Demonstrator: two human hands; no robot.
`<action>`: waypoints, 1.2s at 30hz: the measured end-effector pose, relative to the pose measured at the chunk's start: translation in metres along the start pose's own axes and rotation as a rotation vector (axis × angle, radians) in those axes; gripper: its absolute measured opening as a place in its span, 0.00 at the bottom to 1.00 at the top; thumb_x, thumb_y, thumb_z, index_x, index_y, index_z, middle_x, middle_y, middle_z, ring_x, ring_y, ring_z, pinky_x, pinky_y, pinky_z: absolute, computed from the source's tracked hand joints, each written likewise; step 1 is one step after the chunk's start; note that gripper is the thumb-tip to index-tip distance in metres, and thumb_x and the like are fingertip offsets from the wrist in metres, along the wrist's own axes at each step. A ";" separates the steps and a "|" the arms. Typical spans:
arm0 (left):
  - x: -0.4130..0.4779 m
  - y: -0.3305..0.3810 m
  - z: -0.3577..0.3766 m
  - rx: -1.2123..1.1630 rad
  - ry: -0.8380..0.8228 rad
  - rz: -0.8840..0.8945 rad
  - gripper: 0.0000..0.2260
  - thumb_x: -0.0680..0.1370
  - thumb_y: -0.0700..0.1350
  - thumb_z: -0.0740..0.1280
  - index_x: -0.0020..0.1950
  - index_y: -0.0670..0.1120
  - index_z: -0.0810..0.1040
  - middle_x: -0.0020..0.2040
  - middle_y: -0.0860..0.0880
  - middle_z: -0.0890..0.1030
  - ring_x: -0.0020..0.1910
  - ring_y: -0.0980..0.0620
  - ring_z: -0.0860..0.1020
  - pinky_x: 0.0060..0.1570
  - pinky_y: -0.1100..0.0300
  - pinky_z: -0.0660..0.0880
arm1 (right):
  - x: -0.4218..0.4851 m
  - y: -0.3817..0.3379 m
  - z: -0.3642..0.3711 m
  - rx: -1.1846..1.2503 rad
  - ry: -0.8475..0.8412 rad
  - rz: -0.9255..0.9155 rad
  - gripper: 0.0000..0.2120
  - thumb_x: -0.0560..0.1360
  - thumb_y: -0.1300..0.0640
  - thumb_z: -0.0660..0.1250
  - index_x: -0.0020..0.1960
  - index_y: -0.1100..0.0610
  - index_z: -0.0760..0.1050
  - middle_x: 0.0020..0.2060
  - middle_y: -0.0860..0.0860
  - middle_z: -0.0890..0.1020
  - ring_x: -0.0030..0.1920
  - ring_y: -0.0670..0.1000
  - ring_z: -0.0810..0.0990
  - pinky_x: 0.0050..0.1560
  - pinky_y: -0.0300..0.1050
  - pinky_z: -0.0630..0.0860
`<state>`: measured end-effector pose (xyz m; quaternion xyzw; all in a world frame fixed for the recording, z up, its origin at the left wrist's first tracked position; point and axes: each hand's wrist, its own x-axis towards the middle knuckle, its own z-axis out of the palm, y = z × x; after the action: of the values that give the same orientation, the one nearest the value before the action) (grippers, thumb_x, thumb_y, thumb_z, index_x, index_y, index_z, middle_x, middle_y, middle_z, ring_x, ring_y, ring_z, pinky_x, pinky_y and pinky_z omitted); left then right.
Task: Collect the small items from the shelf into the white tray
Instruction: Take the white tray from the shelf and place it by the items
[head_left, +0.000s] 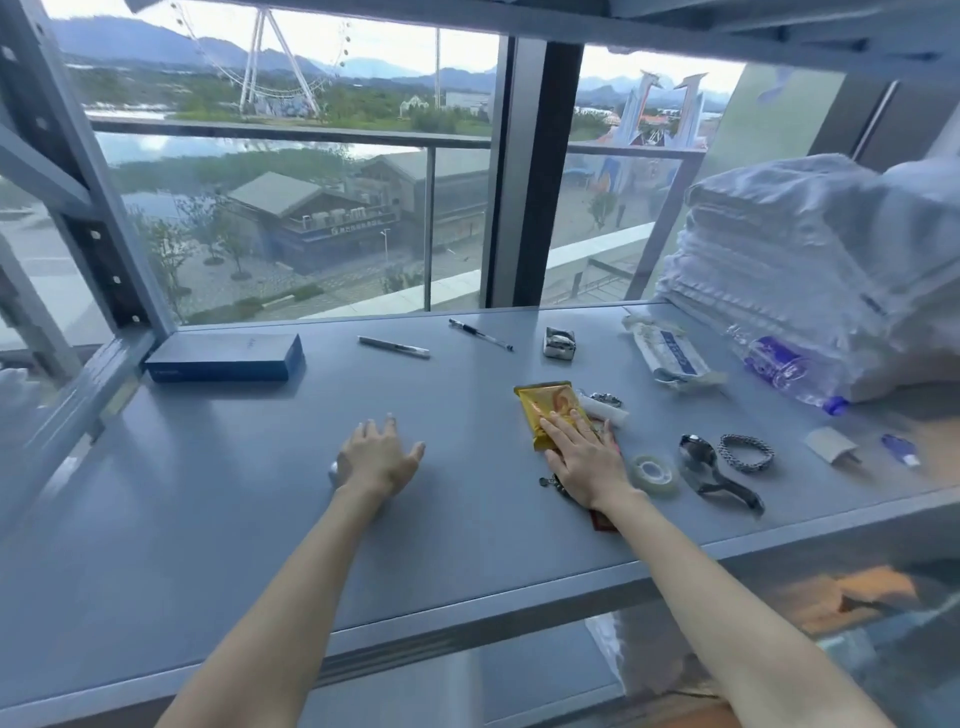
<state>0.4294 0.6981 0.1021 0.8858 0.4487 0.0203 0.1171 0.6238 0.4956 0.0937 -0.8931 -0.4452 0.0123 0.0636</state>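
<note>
Collection apparently not yet begun: left hand (382, 457) lay open on the shelf (208, 493), right hand (584, 460) flat on a gold packet (543, 408), with pens (393, 347), tape (652, 473), watch (701, 457) and bracelet (746, 453) uncollected; white tray not in view.

The left hand (382, 457) covers an unidentifiable silvery thing (333, 472); the right hand (582, 457) half-hides a red packet (602, 521).

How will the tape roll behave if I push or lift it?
The tape roll lies flat on the shelf, so it probably won't roll unless tipped on edge. It is small and hollow, so likely light. On that smooth surface it may slide easily, and the watch lies close beside it.
</note>
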 end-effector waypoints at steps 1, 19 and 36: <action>0.000 0.020 0.003 0.002 -0.008 0.037 0.32 0.77 0.64 0.52 0.76 0.49 0.52 0.76 0.45 0.58 0.75 0.49 0.55 0.70 0.48 0.60 | -0.001 0.010 -0.001 0.003 -0.004 0.003 0.24 0.81 0.48 0.49 0.76 0.46 0.51 0.77 0.43 0.52 0.77 0.49 0.45 0.74 0.60 0.39; 0.016 0.116 0.010 -0.331 0.347 0.218 0.21 0.81 0.49 0.53 0.74 0.45 0.62 0.74 0.47 0.64 0.75 0.51 0.58 0.74 0.53 0.49 | 0.038 0.022 -0.036 0.045 0.019 -0.195 0.25 0.81 0.45 0.46 0.76 0.50 0.50 0.77 0.47 0.51 0.77 0.50 0.45 0.74 0.61 0.40; 0.149 -0.144 -0.033 0.073 0.274 -0.093 0.30 0.78 0.61 0.51 0.77 0.52 0.47 0.78 0.50 0.47 0.77 0.49 0.45 0.74 0.47 0.45 | 0.210 -0.166 0.021 -0.062 0.016 -0.248 0.27 0.80 0.44 0.46 0.77 0.52 0.47 0.77 0.49 0.50 0.77 0.52 0.43 0.73 0.65 0.37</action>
<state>0.3997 0.9055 0.0915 0.8566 0.5015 0.1194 0.0233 0.6169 0.7645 0.1004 -0.8328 -0.5518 -0.0166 0.0403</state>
